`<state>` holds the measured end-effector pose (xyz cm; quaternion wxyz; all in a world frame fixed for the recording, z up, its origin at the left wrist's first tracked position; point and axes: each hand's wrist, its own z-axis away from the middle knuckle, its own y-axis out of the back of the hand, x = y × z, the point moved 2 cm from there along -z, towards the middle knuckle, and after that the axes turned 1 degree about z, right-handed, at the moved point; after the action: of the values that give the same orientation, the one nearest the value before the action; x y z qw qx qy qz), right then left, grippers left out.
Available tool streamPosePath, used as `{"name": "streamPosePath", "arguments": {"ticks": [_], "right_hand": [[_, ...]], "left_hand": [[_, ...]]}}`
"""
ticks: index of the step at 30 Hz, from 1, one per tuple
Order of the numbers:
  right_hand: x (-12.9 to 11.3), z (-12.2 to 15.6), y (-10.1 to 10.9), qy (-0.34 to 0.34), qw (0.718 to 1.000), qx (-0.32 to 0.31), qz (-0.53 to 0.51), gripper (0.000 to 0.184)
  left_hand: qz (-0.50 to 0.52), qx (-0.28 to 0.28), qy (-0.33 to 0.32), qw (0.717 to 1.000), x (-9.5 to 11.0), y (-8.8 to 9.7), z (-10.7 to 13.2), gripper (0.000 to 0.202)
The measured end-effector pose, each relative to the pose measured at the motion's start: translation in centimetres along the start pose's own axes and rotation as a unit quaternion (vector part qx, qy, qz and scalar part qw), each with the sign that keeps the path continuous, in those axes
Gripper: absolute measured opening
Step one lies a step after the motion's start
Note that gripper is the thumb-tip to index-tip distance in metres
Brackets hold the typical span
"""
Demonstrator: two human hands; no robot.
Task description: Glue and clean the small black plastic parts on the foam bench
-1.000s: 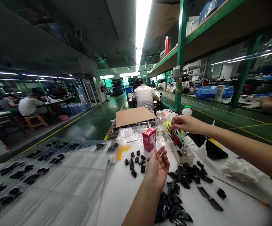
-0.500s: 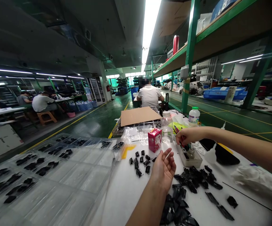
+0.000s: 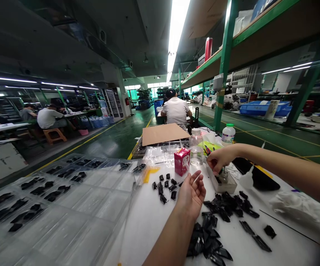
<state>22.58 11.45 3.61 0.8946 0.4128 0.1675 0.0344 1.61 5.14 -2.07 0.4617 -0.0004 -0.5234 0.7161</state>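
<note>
My left hand (image 3: 192, 195) is held palm up over the white table, its fingers loosely curled and a little apart; I make out nothing in it. Close by are a red-and-white box (image 3: 182, 162) and a scatter of small black faceted pieces (image 3: 161, 187). My right hand (image 3: 223, 159) has its fingers pinched together, pointing down over a small pale tray (image 3: 230, 188). What those fingers hold is hidden. Inside the tray stands a small glass bottle (image 3: 224, 176). A larger heap of black pieces (image 3: 208, 238) lies to the right of my left forearm.
On the left, a clear compartment tray (image 3: 85, 212) holds black pieces in some cells. Behind the box stand a clear jar (image 3: 196, 147) and a green-capped bottle (image 3: 228, 133). A white squeeze bottle (image 3: 247, 180) and a dark flat object (image 3: 262, 179) lie right. A person (image 3: 175, 111) sits ahead.
My right hand has tipped slightly, with its fingers pointing further down over the small tray. My left hand stays almost in place. The view has shifted slightly.
</note>
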Motion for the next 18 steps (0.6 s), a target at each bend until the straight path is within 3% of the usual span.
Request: {"name": "streamPosePath", "arguments": {"ticks": [6,11,13,15,18], "right_hand": [[-0.7,0.1,0.0,-0.017,1.0,0.003,0.02,0.032],[-1.3,1.6,0.5,-0.018,0.997,0.069,0.01,0.029],[-2.0,3.3,1.1,-0.002,0.989,0.146,0.008,0.027],[-3.5,5.9,1.5,0.023,0.964,0.263,0.012,0.027],[-8.0,11.5,0.5,0.089,0.888,0.45,0.034,0.027]], "left_hand": [[-0.004,-0.004,0.0,1.0,0.1,0.0,0.0,0.029],[-0.006,-0.005,-0.002,1.0,0.2,-0.3,0.1,0.029],[-0.006,-0.004,-0.004,1.0,0.3,-0.3,0.1,0.03],[-0.006,-0.004,-0.008,1.0,0.4,-0.3,0.0,0.03],[-0.006,-0.005,-0.018,1.0,0.6,-0.2,-0.1,0.03]]}}
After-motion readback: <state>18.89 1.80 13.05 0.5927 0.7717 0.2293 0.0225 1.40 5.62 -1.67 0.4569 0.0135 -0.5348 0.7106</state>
